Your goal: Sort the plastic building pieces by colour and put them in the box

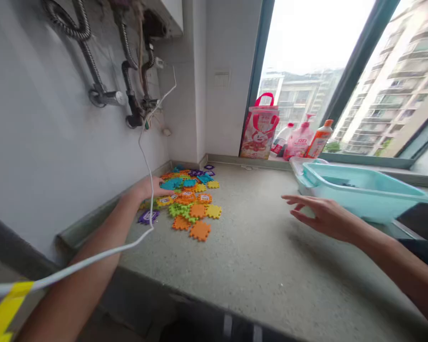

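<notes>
A pile of flat foam puzzle tiles (189,199) in orange, yellow, green, teal and purple lies on the speckled counter (257,256) in the corner by the wall. My left hand (150,186) reaches into the left side of the pile and rests on the tiles; its fingers are partly hidden among them. My right hand (321,214) hovers open above the counter, fingers spread, just in front of a light blue plastic basin (364,190). It holds nothing and is close to the basin's near wall.
A white cable (148,156) hangs from wall pipes (131,95) and crosses over my left forearm. On the window ledge stand a red gift bag (259,127) and three bottles (306,138). The counter's front edge runs along the bottom.
</notes>
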Motion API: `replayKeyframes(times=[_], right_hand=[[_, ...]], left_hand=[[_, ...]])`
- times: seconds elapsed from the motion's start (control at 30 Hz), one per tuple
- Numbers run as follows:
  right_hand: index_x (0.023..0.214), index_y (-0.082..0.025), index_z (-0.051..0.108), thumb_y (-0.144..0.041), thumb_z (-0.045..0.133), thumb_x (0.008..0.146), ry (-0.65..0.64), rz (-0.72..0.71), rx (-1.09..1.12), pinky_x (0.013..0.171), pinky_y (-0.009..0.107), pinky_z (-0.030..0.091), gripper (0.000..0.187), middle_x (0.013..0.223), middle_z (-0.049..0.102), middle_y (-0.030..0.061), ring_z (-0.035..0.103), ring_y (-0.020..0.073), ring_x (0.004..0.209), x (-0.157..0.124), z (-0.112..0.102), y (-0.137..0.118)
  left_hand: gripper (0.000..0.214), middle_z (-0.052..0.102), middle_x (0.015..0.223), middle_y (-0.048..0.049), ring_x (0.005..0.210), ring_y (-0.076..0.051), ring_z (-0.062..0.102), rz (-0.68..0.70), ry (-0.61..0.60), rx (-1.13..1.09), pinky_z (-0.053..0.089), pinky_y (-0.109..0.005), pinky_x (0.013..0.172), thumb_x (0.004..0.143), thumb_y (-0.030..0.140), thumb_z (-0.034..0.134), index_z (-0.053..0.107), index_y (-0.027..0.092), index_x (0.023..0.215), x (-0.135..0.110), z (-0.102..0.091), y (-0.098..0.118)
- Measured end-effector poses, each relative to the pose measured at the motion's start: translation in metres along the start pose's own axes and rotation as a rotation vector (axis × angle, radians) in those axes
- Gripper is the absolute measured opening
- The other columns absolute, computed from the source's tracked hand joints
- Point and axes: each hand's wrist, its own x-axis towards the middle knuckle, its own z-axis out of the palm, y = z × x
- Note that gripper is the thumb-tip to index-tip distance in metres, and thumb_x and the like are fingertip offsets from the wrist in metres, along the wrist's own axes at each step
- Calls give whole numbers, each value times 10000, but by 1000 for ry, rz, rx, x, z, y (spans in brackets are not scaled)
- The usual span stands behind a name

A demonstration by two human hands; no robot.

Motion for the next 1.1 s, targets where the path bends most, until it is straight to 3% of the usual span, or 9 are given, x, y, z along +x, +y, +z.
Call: replayKeyframes(times=[0.17, 0.3, 0.43, 0.57, 0.77, 0.9, 1.0, 1.1], right_hand=[[1449, -259, 626, -447, 550, 1046, -1, 12, -15, 658, 325, 562, 451, 1059, 810, 77, 708, 173, 608, 1, 0, -4], [1440, -257, 640, -435, 556, 1033, -1, 17, -7, 650, 332, 568, 452, 1051, 811, 77, 690, 171, 581, 3, -1, -8], [1439, -257, 647, -421, 565, 1021, 9, 8, 3, 682, 341, 589, 457, 1051, 815, 73, 715, 187, 620, 5, -2, -12], [1437, -261, 651, -412, 573, 1015, 5, 5, 13, 718, 341, 599, 455, 1041, 816, 68, 759, 206, 724, 5, -3, -14], [1457, -283, 630, -376, 593, 1017, -4, 2, 31, 813, 345, 613, 451, 1084, 812, 51, 785, 210, 864, 5, -2, -18], [1465, -279, 611, -335, 578, 1030, 2, -39, 38, 856, 360, 611, 439, 1211, 783, 65, 776, 210, 929, 10, -3, -35], [1458, -253, 610, -297, 569, 1030, 23, -66, 43, 849, 366, 602, 432, 1144, 783, 73, 765, 211, 909, 15, 0, -52], [1467, -247, 590, -252, 565, 1023, 36, -118, 84, 874, 362, 591, 445, 1212, 762, 78, 758, 206, 953, 20, 5, -68]], left_hand=[[885, 748, 1293, -158, 1145, -365, 713, -37, 76, -89, 552, -375, 937, 684, 722, 755, 702, 164, 1369, -3, 1, 9], [848, 782, 1189, -111, 1061, -324, 743, -32, 171, -186, 565, -353, 921, 647, 547, 810, 678, 172, 1396, -3, 5, 12], [755, 777, 1155, -99, 1011, -307, 743, 23, 237, -269, 572, -363, 904, 630, 528, 827, 719, 188, 1295, -1, 8, 11], [664, 751, 1104, -93, 926, -272, 723, 157, 361, -359, 591, -376, 856, 630, 445, 839, 723, 180, 1227, 2, 10, 14], [521, 724, 1147, -83, 922, -215, 720, 484, 639, -458, 609, -384, 922, 835, 275, 661, 649, 181, 1348, -2, 9, 38], [374, 761, 1098, -71, 1024, -230, 729, 685, 737, -316, 571, -393, 1009, 987, 277, 586, 661, 201, 1346, -8, 4, 57], [264, 783, 1070, -76, 999, -233, 736, 786, 782, -183, 571, -371, 965, 1054, 341, 564, 729, 211, 1215, -10, 3, 68], [227, 789, 1044, -72, 976, -233, 734, 890, 803, -91, 567, -368, 924, 1073, 345, 568, 749, 212, 1114, -15, 1, 80]])
